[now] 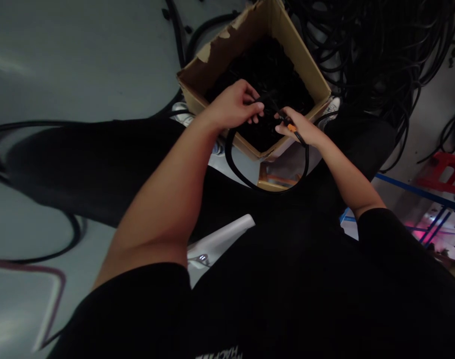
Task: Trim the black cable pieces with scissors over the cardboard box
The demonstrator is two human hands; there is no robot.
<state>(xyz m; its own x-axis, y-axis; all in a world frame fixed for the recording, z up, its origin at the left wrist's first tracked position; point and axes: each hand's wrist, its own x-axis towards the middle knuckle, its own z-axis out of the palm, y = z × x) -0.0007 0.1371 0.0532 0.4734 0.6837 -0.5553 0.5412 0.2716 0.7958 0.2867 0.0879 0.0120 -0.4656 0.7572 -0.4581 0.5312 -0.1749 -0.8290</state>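
Observation:
An open cardboard box (250,60) with a torn brown flap stands between my knees, packed with coiled black cable (265,75). My left hand (233,105) is above the box, its fingers closed around a black cable (230,154) that loops down past the box's near corner. My right hand (297,127) pinches the same-looking cable close to a small orange connector part (292,128). The two hands are a short gap apart. I cannot tell whether a single cable runs through both hands.
A large tangle of black cables (362,45) lies behind the box on the right. My dark trouser legs (81,169) and white shoes (332,107) flank it. Further right stand a red stool (440,172) and a blue frame (418,192). Cable also trails across the grey floor (36,75).

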